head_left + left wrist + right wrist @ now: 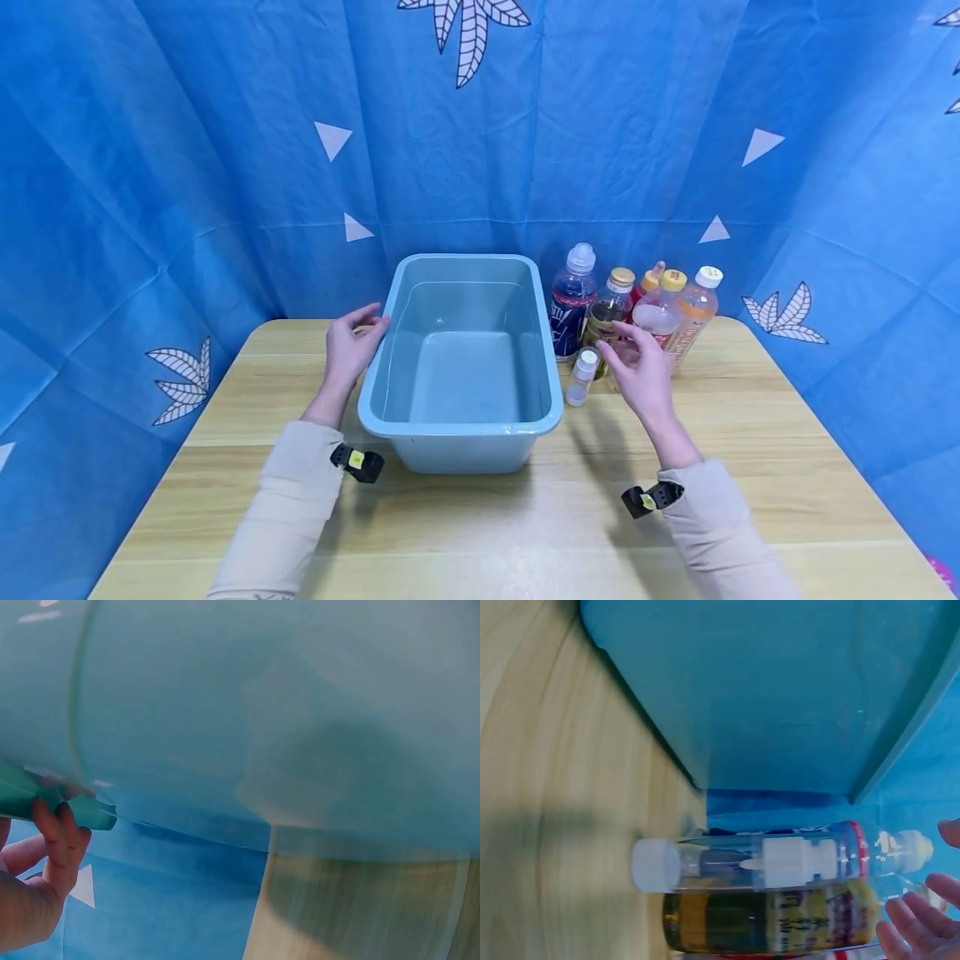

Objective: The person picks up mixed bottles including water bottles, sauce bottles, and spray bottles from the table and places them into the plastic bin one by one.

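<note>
A light blue plastic basin stands upright on the wooden table with nothing inside it. At its left rim my left hand grips the edge; the left wrist view shows the fingers bent against the rim's underside. My right hand hovers right of the basin, thumb and fingers apart, holding nothing. Just left of it stands a small clear bottle with a white top. Behind that are a dark-labelled bottle and a gold-capped bottle of yellowish liquid, partly covered by the small one.
More drink bottles stand behind my right hand: a yellow-capped bottle, a white-capped bottle and a red bottle, mostly hidden. A blue patterned curtain hangs behind and beside the table.
</note>
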`<state>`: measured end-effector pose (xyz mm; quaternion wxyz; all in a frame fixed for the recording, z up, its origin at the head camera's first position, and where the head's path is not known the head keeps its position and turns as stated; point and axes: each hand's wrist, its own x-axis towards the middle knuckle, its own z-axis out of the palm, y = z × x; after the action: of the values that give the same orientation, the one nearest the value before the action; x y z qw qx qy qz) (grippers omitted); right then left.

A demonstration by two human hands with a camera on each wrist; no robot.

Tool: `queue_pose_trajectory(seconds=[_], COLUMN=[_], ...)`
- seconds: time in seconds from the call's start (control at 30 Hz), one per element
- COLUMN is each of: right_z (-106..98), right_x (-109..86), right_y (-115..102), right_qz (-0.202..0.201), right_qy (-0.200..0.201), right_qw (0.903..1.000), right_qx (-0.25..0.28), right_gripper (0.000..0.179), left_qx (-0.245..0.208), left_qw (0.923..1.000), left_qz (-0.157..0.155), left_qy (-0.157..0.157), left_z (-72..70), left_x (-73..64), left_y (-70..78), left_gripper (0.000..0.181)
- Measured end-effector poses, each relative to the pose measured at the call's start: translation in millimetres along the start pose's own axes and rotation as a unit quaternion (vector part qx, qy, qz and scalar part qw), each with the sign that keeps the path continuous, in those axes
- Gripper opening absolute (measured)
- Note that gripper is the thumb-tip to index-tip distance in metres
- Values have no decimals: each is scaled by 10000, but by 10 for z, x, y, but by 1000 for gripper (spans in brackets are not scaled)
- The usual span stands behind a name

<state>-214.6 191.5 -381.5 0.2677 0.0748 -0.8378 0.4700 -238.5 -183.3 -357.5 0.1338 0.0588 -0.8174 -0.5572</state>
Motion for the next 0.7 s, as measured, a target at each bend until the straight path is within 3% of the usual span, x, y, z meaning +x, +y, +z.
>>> queue_pose_trajectory(seconds=[0.23,0.5,0.7], right_z=[62,119,124], right_x=[-39,-44,-39], right_y=[105,224,297], right_qz=[274,304,556], right_qy=[-110,-84,-227], right_qw=[9996,9994,9977], right_qx=[5,150,321], right_gripper=[37,35,35], left_qx=[-38,-51,-116], left_qw=[9999,9998,9997], left_qz=[-97,-168,-191], left_qy=[-61,102,132], left_z=[8,42,49], left_x=[-22,2,5], left_y=[3,-16,-31], left_gripper=[42,38,36])
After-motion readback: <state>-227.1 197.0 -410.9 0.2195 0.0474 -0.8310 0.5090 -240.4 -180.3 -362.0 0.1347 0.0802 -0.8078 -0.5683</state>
